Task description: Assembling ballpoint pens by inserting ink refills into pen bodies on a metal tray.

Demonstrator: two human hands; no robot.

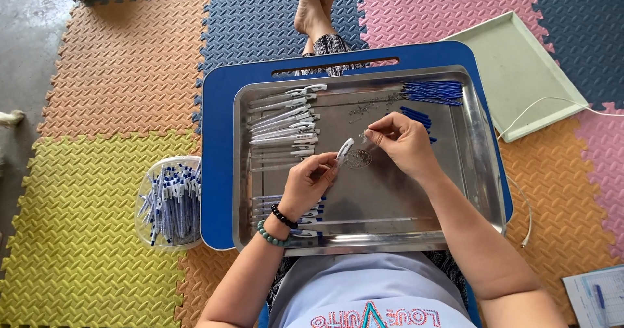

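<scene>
We look straight down at our lap, where a steel tray (481, 172) rests on a blue lap desk (218, 172). Our left hand (311, 180) pinches a white pen barrel (345, 149) between thumb and fingertips, holding it tilted just above the middle of the tray. Our right hand (402, 141) is closed in a fine pinch on a small part, too tiny to make out (possibly a spring), with its fingertips right beside the upper end of the barrel.

On the tray's left side lies a row of white pen barrels (286, 123), and near our left wrist a few finished pens (292, 214) with blue ends. At the tray's far right corner sits a bundle of blue refills (432, 92), with a few more just behind our right hand. Thin metal pieces (363, 110) are scattered near the tray's far edge.

On the coloured foam floor mat (97, 237), left of the desk, a clear round tub (170, 201) holds many blue and white pens. A pale green tray (513, 68) lies on the mat to the right.
</scene>
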